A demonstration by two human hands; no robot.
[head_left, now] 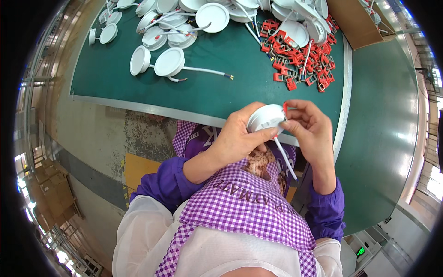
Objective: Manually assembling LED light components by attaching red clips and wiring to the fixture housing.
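My left hand (233, 138) is wrapped round a white round plastic housing (266, 116), held tilted just over the near edge of the green table (203, 94). A white cable (286, 159) hangs from its underside toward my apron. At the housing's right rim, my right hand (310, 127) pinches a small red clip (285, 108) between thumb and fingers. The clip meets the rim, but the fingertips partly cover that spot, so I cannot tell whether it is seated.
Small red clips (302, 62) lie heaped at the table's right. White round housings with cables (212, 17) pile up along the back, and a cabled pair (169, 62) sits nearer on the left. A cardboard box (367, 23) stands at the far right corner, beside another green surface (378, 120).
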